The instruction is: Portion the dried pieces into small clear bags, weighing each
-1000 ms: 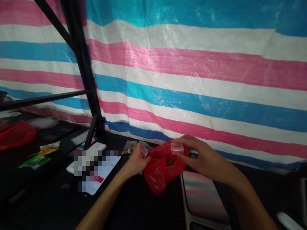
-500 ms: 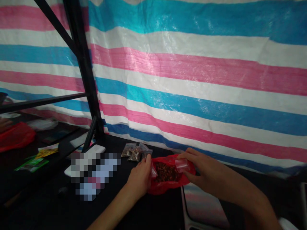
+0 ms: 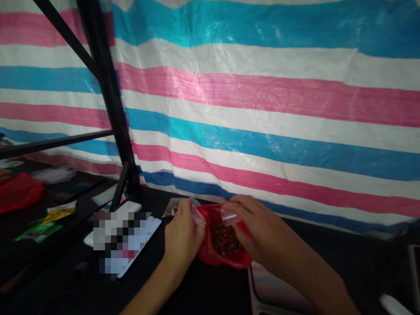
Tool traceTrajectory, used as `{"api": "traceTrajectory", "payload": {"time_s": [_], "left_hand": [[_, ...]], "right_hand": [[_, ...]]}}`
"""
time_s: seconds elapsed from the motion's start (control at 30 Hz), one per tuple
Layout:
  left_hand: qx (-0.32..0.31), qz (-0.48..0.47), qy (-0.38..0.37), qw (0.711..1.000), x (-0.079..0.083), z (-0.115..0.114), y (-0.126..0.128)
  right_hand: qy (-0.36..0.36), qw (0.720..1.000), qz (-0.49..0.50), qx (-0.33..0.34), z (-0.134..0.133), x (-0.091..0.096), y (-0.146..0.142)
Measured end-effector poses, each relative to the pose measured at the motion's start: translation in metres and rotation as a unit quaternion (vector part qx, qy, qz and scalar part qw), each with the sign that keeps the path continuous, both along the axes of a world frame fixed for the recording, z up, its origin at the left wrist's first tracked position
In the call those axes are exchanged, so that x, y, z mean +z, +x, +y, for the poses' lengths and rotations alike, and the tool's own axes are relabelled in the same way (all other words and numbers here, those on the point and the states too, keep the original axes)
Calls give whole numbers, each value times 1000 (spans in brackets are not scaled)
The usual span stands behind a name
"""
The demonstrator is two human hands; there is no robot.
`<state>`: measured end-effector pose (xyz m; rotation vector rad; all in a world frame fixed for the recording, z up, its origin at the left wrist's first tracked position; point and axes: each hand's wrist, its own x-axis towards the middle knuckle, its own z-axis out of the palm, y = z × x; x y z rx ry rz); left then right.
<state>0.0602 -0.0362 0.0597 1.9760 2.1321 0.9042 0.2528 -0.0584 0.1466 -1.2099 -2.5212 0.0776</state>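
A red plastic bag (image 3: 213, 256) lies open on the dark table, with dark brown bits (image 3: 225, 240) showing inside. My left hand (image 3: 183, 238) pinches the bag's left rim together with a small clear packet (image 3: 198, 215). My right hand (image 3: 254, 227) is at the bag's right rim and pinches another small clear plastic bag (image 3: 229, 215) over the opening. Both hands are closed. Behind my left hand lies a small clear packet of brown bits (image 3: 171, 208).
A striped pink, blue and white tarp (image 3: 262, 109) hangs close behind the table. A black metal frame (image 3: 108, 100) stands at the left. A phone (image 3: 126, 243) lies left of my hands, a grey tray (image 3: 278, 293) below right. Red bag (image 3: 18, 192) and packets (image 3: 42, 225) lie far left.
The red bag was lowered from the air onto the table and spread open, showing the brown contents. Both hands moved down with it and slightly left.
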Motion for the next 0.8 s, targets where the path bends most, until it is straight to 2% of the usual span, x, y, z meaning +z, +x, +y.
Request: {"api": "traceTrajectory", "payload": {"time_s": [0.07,0.13,0.2,0.27,0.37,0.43,0.57,0.7,0.8], "left_hand": [[-8,1,30,1000,-1,-7,8],[-27,17,25,999,-5,-13,17],[-40,50,-22,998,-11,-15,24],[-49,87,-104,990,-18,-13,27],[-81,106,-199,971,-26,-6,25],[-102,83,-217,967,-27,-2,22],[-92,29,-201,975,-24,7,13],[-62,-2,-122,991,-16,16,3],[-71,8,-71,995,-13,20,-4]], "right_hand": [[-65,996,-61,8,11,-12,-12],[-111,986,-120,-17,22,-28,-19],[-132,976,-167,-41,31,-41,-21],[-148,967,-198,-67,38,-49,-19],[-158,957,-219,-106,43,-50,-14],[-157,954,-225,-122,44,-49,-11],[-156,952,-229,-131,47,-50,-10],[-158,949,-232,-143,48,-51,-11],[-167,943,-240,-156,46,-54,-11]]}}
